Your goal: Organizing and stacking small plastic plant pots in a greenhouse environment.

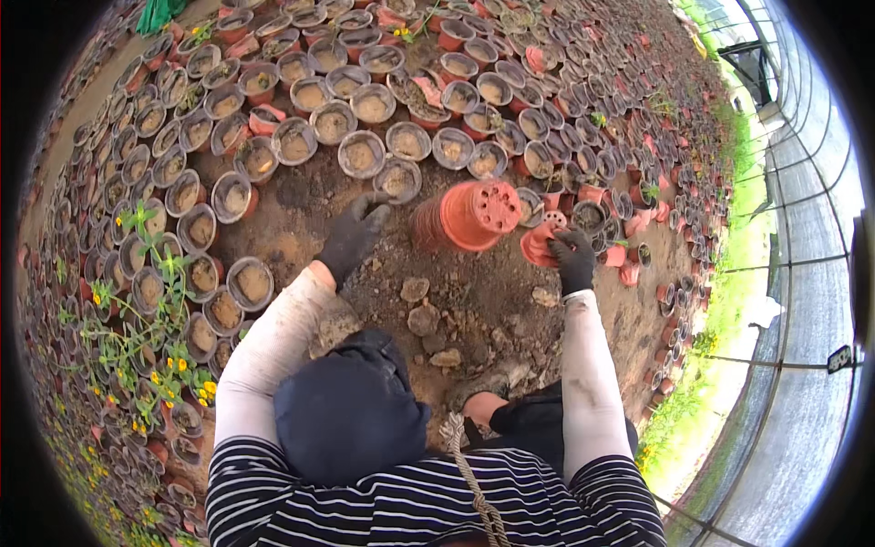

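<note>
My left hand [357,232], in a dark glove, reaches to the near rim of a soil-filled plastic pot [398,180] at the edge of the rows; its fingertips are at or just beside that rim. My right hand [573,253], gloved too, is closed on a crumpled red plastic pot [540,245]. Between the hands, a stack of nested red plastic pots [478,213] lies on the soil, with the holed base of the end pot facing up and right.
Dense rows of soil-filled pots [332,123] spread ahead and to the left. Stones [424,319] lie on the dirt before my knees. Yellow-flowered plants [150,328] grow among pots at left. A mesh-covered metal frame [786,308] curves along the right.
</note>
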